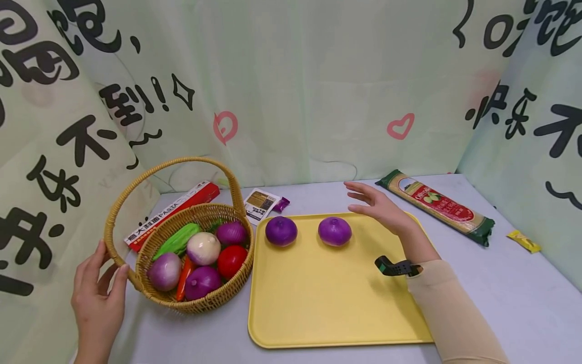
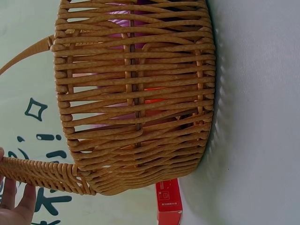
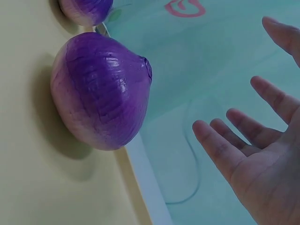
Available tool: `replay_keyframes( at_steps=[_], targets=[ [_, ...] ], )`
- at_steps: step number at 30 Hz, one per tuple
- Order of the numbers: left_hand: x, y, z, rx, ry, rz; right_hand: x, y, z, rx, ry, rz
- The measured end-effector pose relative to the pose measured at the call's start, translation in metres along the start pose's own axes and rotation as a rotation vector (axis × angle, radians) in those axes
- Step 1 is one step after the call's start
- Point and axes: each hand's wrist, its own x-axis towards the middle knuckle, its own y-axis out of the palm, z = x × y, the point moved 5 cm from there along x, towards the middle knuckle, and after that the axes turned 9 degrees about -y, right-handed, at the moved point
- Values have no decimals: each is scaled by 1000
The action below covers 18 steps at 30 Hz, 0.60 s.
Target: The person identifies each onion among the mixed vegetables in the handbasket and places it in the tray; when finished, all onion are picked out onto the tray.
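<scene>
My left hand (image 1: pixel 99 298) grips the lower left end of the handle of a wicker basket (image 1: pixel 223 298), fingers behind and thumb in front. In the left wrist view the fingertips (image 2: pixel 26 199) show at the woven handle (image 2: pixel 42 173). Inside the basket lie several onions, a red tomato (image 1: pixel 232 262), a green ridged vegetable (image 1: pixel 177 241) and an orange-red carrot-like piece (image 1: pixel 185 278). My right hand (image 1: pixel 379 206) hovers over the yellow tray's (image 1: pixel 318 313) back right, fingers spread and holding nothing. Nearest to it is a purple onion (image 1: pixel 335 231); another purple onion (image 1: pixel 281 231) sits to its left.
Behind the basket lies a red and white pasta box (image 1: pixel 175 212), with a printed sachet (image 1: pixel 260 205) and a purple wrapped sweet (image 1: pixel 282 204) beside it. A pasta packet (image 1: pixel 436 205) and a yellow wrapped sweet (image 1: pixel 524 241) lie at the right. Printed curtains (image 1: pixel 318 91) enclose the table.
</scene>
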Motion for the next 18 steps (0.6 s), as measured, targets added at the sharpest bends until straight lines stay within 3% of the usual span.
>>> replay_keyframes(
  at_steps=[18],
  targets=[
    [0,1,3,30,-43,8,36,33,33,74,-52,59]
  ],
)
